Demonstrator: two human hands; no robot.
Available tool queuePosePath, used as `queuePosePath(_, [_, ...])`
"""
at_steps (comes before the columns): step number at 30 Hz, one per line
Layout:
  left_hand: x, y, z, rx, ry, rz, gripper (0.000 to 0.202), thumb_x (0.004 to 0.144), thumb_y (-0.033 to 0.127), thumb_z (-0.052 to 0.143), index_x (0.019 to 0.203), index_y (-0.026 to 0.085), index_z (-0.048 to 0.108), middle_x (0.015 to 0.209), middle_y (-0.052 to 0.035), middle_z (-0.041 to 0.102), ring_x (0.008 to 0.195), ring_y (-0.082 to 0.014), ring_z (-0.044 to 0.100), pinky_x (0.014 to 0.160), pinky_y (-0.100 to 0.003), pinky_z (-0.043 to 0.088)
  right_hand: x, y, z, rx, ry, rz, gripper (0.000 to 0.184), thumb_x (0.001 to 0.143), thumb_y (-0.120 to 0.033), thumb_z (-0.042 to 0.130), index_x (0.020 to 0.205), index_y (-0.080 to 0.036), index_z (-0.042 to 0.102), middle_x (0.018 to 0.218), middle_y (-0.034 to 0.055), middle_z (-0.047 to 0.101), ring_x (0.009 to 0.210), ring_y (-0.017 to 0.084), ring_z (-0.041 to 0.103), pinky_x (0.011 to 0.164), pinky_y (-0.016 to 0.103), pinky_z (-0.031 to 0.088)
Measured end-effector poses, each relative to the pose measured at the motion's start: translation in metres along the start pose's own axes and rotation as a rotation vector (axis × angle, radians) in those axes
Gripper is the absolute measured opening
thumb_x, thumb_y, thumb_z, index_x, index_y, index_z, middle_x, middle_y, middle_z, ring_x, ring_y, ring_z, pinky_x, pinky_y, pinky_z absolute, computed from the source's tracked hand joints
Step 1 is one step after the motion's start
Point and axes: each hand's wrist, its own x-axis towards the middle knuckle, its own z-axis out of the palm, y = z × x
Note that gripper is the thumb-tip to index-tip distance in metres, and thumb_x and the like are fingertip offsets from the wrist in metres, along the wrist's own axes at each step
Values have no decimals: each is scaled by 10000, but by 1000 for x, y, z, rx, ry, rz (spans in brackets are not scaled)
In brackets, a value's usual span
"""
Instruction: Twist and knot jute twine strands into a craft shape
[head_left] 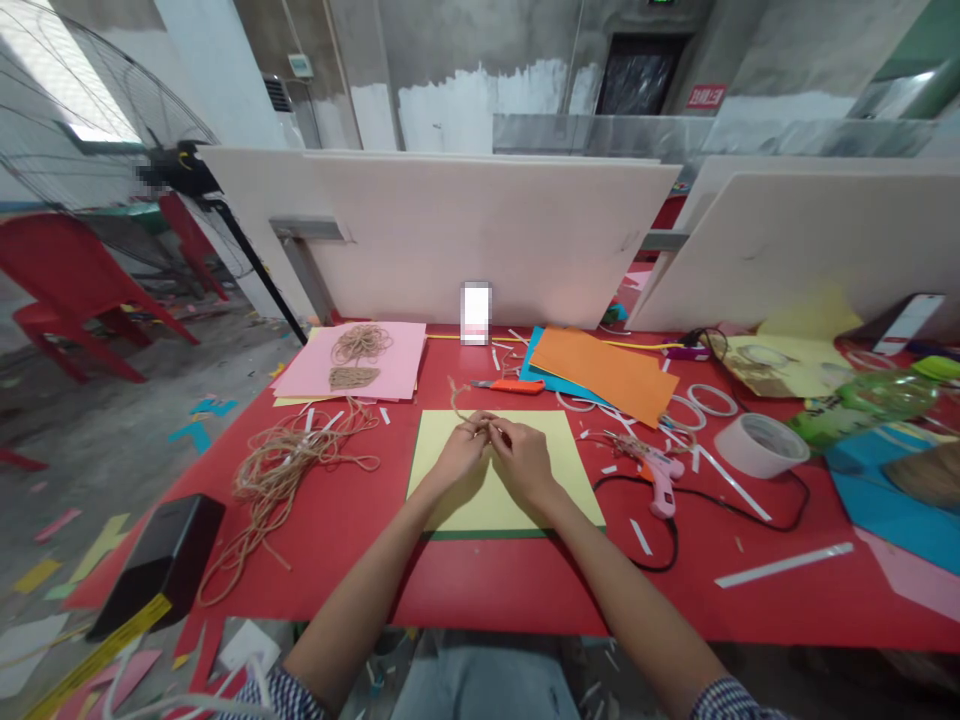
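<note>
Pinching a strand of jute twine (454,398) between both hands, fingertips meeting: left hand (459,448) and right hand (523,463) are closed on it, just over a yellow card (495,470) on the red worktop (360,585). The strand rises from the fingers toward the far card edge. A loose twine heap (285,480) lies left of the card; a pink glue gun (663,482) lies right.

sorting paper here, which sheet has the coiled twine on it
The pink paper sheet, holding coiled tan twine; the orange sheet beside it has none.
</note>
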Motion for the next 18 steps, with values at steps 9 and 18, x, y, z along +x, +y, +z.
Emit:
queuePosePath(9, [-17, 12, 4, 551, 217, 132, 325, 922, 183, 448, 1231, 182, 548, 1114, -119, 700, 965, -239, 677, 839, -338, 493, 3, 2, 25, 988, 74, 408, 318, 745, -512, 655, 756, -194, 660, 572, -45, 468, 530, 107, 385, 531, 244, 302])
queuePosePath(18, [-16, 14, 3, 626, 130, 132, 351, 896, 216, 437, 1204, 182, 603, 985, -91, 717, 920, -249, 658, 812, -342, 475, 5, 4, 13, 1130, 23, 496, 405, 702, -532, 693, 636, -220, 444, 542, -89, 313, 480, 74, 260, 478, 228, 214])
